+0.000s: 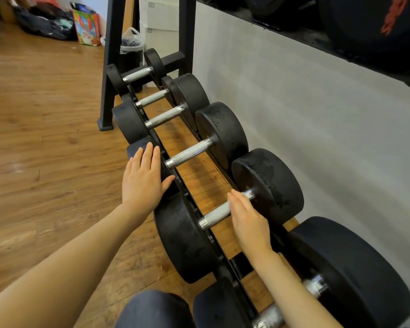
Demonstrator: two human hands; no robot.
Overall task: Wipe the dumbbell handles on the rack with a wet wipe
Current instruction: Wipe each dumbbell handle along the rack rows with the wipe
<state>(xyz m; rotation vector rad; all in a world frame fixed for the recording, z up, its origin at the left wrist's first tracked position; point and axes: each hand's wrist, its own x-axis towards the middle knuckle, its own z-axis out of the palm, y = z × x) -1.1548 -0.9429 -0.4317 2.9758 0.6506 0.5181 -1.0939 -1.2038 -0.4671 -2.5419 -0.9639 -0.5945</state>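
- Left hand was laid flat on a dumbbell's front plate at the rack front rail, fingers straight and close together.
- Right hand was held edge-on against the neighbouring dumbbell handle, fingers straight, pressed together.
- No wipe could be made out.

The right hand is covering part of a dumbbell handle, while the nearest dumbbell is running off the bottom edge.

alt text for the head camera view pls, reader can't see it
A person's right hand reaches, fingers straight, over a dumbbell handle on a low rack, while the left hand rests flat on a neighbouring dumbbell's black weight. No wipe is visible. More dumbbells line the rack along a grey wall, above a wooden floor.
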